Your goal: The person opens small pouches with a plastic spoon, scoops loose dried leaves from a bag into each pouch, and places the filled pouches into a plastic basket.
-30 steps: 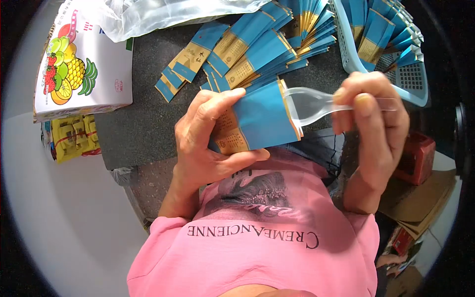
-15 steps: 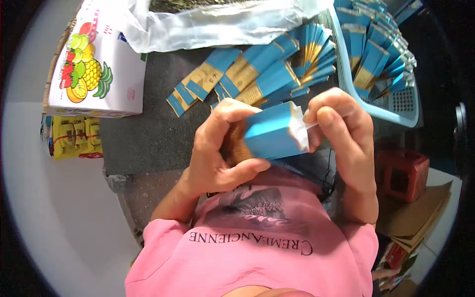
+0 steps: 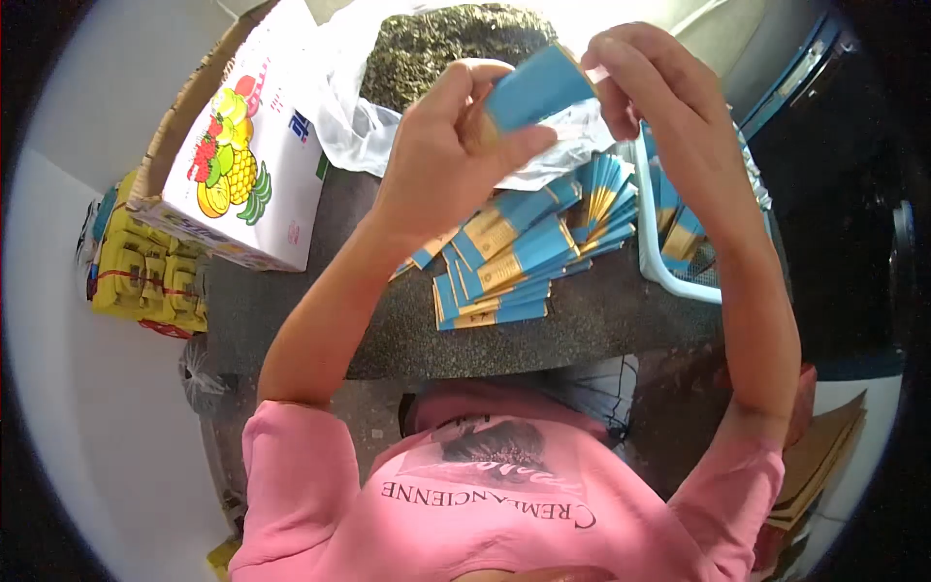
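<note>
My left hand [image 3: 432, 155] is wrapped round a blue and tan paper packet [image 3: 540, 92], holding it raised and tilted above the table. At the packet's upper right end is my right hand [image 3: 669, 97], its fingers curled in a pinch; whatever lies between the fingertips is hidden. Just behind both hands, a clear plastic bag [image 3: 347, 131] lies open around a heap of dark green dried leaves [image 3: 456, 48]. Below the hands, several flat blue and tan packets [image 3: 514, 257] lie fanned in overlapping piles on the dark tabletop [image 3: 388, 339].
A light blue plastic basket [image 3: 679, 284] with more packets stands at the right, partly behind my right forearm. On the left is a white fruit-printed carton [image 3: 281, 209]. Yellow packages [image 3: 145, 272] sit beyond it, and cardboard sheets [image 3: 824, 456] lean low at the right.
Both hands have moved forward with the packet, from near my chest to beside the leaf bag. The packet's white-lined open end, facing me before, is now turned out of sight.
</note>
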Tool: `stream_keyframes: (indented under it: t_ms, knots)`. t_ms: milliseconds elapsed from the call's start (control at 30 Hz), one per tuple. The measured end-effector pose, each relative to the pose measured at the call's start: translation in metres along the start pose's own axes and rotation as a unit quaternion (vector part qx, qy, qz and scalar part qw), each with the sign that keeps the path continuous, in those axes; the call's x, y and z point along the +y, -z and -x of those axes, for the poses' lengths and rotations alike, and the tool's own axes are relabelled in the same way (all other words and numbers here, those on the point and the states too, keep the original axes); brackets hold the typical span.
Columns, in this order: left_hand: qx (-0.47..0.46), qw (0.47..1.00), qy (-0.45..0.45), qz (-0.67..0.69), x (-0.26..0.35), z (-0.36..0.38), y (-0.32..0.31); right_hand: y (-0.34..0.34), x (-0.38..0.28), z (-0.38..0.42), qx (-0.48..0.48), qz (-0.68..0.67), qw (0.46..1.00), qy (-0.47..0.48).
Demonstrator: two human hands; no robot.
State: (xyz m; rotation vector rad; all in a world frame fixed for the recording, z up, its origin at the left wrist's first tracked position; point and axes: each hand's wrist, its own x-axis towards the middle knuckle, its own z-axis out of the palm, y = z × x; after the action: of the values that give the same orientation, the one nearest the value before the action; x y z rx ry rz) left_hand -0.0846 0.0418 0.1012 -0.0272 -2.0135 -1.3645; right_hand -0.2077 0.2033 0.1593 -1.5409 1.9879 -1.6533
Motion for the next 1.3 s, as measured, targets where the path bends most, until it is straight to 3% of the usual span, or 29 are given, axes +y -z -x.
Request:
stream_keyframes:
  t_ms: [33, 67, 233, 300, 533, 667, 767, 833, 1033, 1133, 1200, 1300]
  knots:
    - [0.007, 0.999, 0.048, 0.024, 0.001, -0.012, 0.002, 0.003, 0.001, -0.013, -0.013, 0.078, 0.994, 0.073]
    - [0.011, 0.999, 0.023, 0.04, -0.014, -0.024, 0.005, 0.003, 0.002, -0.025, -0.014, 0.084, 0.993, 0.081]
    - [0.04, 0.999, 0.004, -0.02, -0.047, -0.064, 0.018, 0.001, 0.011, -0.076, -0.033, 0.074, 0.996, 0.048]
    - [0.045, 0.998, 0.049, -0.02, -0.044, -0.073, 0.021, 0.001, 0.016, -0.09, -0.052, 0.008, 0.998, -0.022]
    - [0.037, 0.998, 0.05, -0.022, -0.077, -0.085, 0.027, 0.0, 0.047, -0.114, -0.111, 0.137, 0.981, 0.076]
    - [0.045, 0.998, 0.042, -0.01, -0.089, -0.082, 0.02, 0.001, 0.055, -0.115, -0.142, 0.112, 0.98, 0.087]
    - [0.055, 0.996, 0.067, 0.008, -0.097, -0.08, 0.014, 0.001, 0.054, -0.114, -0.126, 0.079, 0.989, 0.026]
    - [0.061, 0.996, 0.056, 0.037, -0.101, -0.08, 0.013, 0.002, 0.059, -0.113, -0.092, 0.006, 0.992, -0.091]
    - [0.021, 0.996, 0.078, 0.04, -0.1, -0.077, 0.015, 0.004, 0.063, -0.113, -0.076, -0.004, 0.983, -0.17]
    - [0.015, 0.997, 0.063, 0.038, -0.1, -0.077, 0.014, 0.004, 0.066, -0.114, -0.078, 0.061, 0.987, -0.124]
    - [0.015, 0.996, 0.065, 0.052, -0.103, -0.077, 0.014, 0.005, 0.066, -0.113, -0.054, 0.134, 0.989, -0.018]
    - [0.011, 0.995, 0.071, 0.074, -0.101, -0.078, 0.013, 0.007, 0.056, -0.11, -0.002, 0.206, 0.978, 0.016]
